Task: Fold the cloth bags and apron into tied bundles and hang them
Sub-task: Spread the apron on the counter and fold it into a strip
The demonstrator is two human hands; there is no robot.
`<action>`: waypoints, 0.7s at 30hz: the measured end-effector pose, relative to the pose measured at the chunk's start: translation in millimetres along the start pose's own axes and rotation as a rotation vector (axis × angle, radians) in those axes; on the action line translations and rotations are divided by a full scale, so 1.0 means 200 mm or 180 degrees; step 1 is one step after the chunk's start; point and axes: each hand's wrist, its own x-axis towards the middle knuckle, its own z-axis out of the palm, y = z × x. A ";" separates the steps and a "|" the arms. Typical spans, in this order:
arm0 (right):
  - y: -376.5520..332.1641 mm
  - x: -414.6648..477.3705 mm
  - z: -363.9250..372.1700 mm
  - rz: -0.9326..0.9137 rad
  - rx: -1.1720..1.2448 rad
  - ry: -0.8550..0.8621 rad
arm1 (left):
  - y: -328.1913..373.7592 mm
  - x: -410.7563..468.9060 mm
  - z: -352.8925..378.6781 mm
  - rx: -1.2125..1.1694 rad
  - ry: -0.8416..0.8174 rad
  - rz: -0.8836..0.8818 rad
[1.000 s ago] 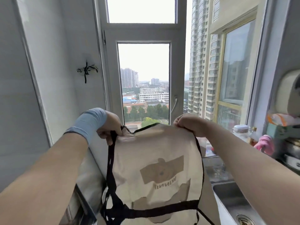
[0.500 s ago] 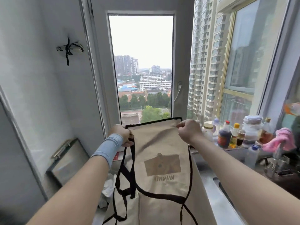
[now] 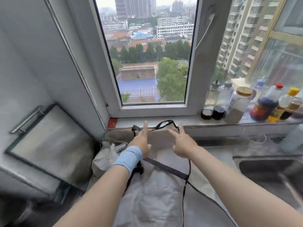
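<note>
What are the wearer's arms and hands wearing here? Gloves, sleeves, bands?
No gloves and no sleeves in view. The left hand has a light blue fabric wristband wrapped round its wrist. The right hand and its wrist carry nothing: no watch, band or ring visible.

The apron (image 3: 157, 197) is laid out flat on the tabletop (image 3: 218, 153), with its narrow top end turned toward the windowsill (image 3: 193, 121) and its wider lower part spread toward the near edge. It is made of beige cloth and is edged in black. Its black neck loop (image 3: 166, 122) is draped up against the sill's front edge. A broad black band (image 3: 165, 167) is seen running slantwise across the middle, and a thin black strap (image 3: 186, 185) trails down from its right end. The lower cloth is marked by soft wrinkles.
</note>
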 end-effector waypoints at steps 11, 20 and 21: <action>0.13 -0.19 0.87 0.0487 -0.0200 -0.1633 | -0.48 -0.15 0.74 0.0762 -0.1304 -0.0936; 0.18 -0.12 0.91 0.0418 -0.1524 -0.0767 | -0.70 -0.28 0.79 0.0683 -0.0651 -0.0246; 0.13 -0.13 0.92 0.0170 -0.1478 -0.0454 | -0.71 -0.30 0.77 0.0601 -0.0554 -0.0164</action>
